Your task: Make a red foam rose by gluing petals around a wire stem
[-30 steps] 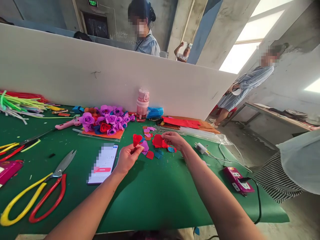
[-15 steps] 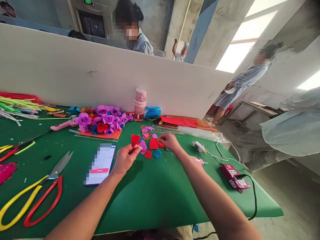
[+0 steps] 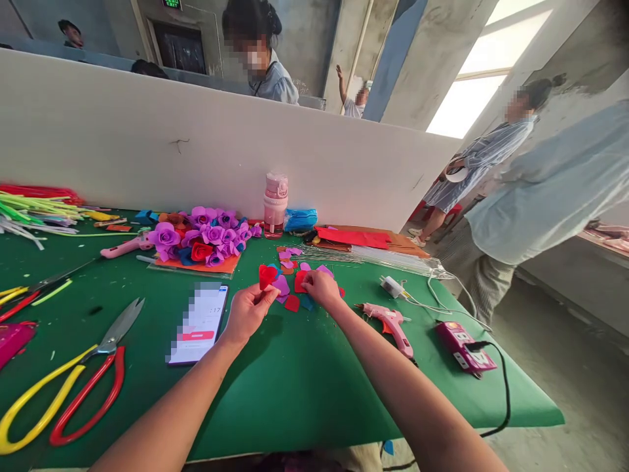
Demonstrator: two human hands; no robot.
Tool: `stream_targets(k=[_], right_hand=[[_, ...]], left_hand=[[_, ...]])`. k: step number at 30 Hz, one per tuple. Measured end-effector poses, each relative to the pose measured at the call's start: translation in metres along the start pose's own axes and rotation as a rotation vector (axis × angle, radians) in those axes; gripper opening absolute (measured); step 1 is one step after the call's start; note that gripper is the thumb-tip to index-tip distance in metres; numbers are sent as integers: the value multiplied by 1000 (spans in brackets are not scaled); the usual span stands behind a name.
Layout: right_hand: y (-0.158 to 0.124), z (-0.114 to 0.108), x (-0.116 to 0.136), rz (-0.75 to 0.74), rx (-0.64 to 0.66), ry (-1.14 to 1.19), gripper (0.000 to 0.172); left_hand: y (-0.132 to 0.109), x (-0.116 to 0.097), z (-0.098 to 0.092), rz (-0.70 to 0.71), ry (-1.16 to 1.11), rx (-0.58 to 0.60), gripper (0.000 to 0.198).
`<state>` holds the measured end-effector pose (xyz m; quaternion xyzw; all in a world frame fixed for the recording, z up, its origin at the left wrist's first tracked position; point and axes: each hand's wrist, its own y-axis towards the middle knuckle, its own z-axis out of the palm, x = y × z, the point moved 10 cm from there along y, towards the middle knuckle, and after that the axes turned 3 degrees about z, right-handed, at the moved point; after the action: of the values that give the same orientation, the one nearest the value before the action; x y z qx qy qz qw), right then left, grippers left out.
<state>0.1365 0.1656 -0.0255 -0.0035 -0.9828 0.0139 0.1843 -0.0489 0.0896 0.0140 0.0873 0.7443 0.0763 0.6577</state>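
While the green counter [image 3: 295, 393] is a total craft mess, big yellow-and-red scissors [image 3: 73, 393] lie far left, a phone [image 3: 199, 322] sits just beside the left hand [image 3: 248, 313], and a pink glue gun [image 3: 393, 322] lies near the right hand [image 3: 322, 288]. At the scrap pile [image 3: 289, 296], left hand pinches a rolled red petal [image 3: 266, 275] off the counter; right hand's fingers are closed on a flat red petal [image 3: 299, 282] lying there.

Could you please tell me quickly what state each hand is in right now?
Left hand: closed, holding a red petal.
Right hand: fingertips on a flat red piece; grip cannot be told.
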Motion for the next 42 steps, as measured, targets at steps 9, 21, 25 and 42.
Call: stream_targets(k=[9,21,25,42], right_hand=[[-1,-5,7,-59,-6,-121,15],[0,-4,25,-113,-13,-208,13],[2,-7,16,-92,-26,-179,14],[3,-5,16,-94,-42,-163,13]], left_hand=[[0,-1,-1,5,-1,-7,26],[0,-1,-1,22,23,-6,27],[0,-2,-1,25,29,-9,26],[0,-4,-1,16,-8,-17,27]])
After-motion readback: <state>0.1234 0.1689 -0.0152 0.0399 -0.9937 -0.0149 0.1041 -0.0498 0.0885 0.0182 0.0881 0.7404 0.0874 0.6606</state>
